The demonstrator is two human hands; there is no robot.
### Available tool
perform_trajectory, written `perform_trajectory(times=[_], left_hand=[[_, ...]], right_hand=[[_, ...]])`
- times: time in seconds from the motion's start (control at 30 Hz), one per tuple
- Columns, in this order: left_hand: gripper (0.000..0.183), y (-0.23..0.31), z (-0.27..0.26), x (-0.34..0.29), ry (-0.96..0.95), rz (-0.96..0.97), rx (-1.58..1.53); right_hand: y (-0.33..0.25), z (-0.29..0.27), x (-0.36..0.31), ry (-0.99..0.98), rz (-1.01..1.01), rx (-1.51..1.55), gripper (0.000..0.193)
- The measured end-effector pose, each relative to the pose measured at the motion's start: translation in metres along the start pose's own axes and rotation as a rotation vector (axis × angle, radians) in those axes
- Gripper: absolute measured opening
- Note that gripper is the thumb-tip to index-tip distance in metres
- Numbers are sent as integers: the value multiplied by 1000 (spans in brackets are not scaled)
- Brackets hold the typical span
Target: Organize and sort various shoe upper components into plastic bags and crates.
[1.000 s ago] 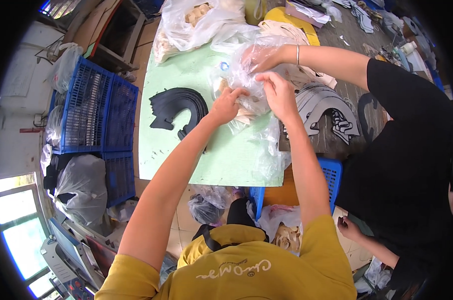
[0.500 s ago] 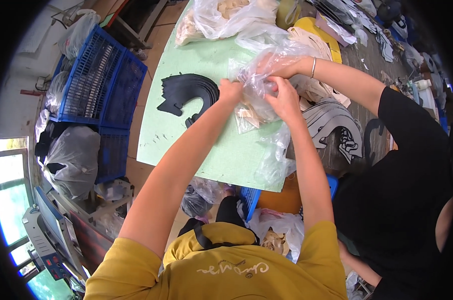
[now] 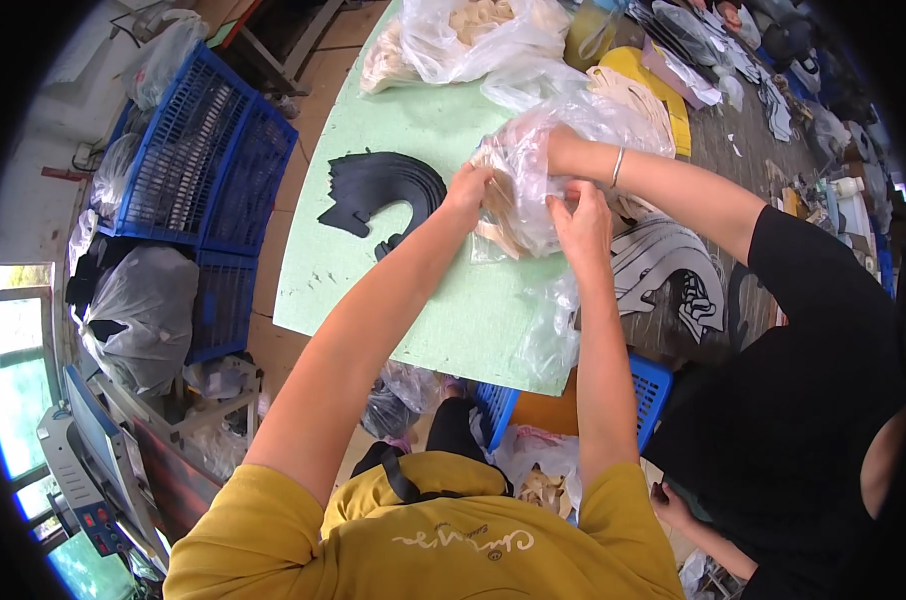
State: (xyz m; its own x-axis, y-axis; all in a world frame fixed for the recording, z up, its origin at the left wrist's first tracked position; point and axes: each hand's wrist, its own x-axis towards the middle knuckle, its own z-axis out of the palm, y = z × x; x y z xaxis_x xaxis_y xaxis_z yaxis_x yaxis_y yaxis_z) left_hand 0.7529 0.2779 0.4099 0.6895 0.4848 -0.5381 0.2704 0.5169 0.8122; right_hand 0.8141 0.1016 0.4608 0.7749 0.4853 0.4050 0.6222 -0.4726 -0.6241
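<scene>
A clear plastic bag (image 3: 529, 205) with beige strip-like pieces (image 3: 497, 205) inside lies on the pale green tabletop (image 3: 443, 300). My left hand (image 3: 469, 192) is closed on the bag's left edge, beside the beige pieces. On the other side, my right hand (image 3: 584, 222) pinches the plastic between thumb and fingers. Between them a co-worker's hand (image 3: 565, 152), its wrist in a silver bangle, reaches into the bag, and its fingers are hidden by plastic. Left of my left hand rests a stack of curved black pieces (image 3: 383, 188).
More bagged beige pieces (image 3: 478, 18) sit at the table's far end. Curved grey-white pieces (image 3: 663, 255) lie on the dark table at right. The co-worker in black (image 3: 803, 380) stands close on my right. Blue crates (image 3: 188, 150) are stacked at left; another blue crate (image 3: 651, 395) is below the table.
The beige pieces now show more plainly at the bag's left opening. The co-worker's hand has gone deeper under the plastic, and my right hand has shifted slightly right and down.
</scene>
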Motion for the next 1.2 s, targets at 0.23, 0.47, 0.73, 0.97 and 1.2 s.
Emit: perform_trajectory(times=[0.23, 0.47, 0.73, 0.97, 1.2], left_hand=[[39, 18, -1, -25, -126, 7, -506], [34, 35, -6, -36, -78, 92, -527], [29, 67, -23, -37, -26, 176, -263], [33, 62, -53, -13, 56, 191, -352], [17, 62, -47, -17, 447, 493, 217]], right_hand=[[-26, -22, 5, -306, 324, -263, 47], [-7, -30, 16, -237, -74, 14, 53], [24, -82, 137, -1302, -980, 36, 66], [-13, -100, 102, -1081, -281, 411, 58], [-21, -89, 34, 429, 512, 1416, 28]])
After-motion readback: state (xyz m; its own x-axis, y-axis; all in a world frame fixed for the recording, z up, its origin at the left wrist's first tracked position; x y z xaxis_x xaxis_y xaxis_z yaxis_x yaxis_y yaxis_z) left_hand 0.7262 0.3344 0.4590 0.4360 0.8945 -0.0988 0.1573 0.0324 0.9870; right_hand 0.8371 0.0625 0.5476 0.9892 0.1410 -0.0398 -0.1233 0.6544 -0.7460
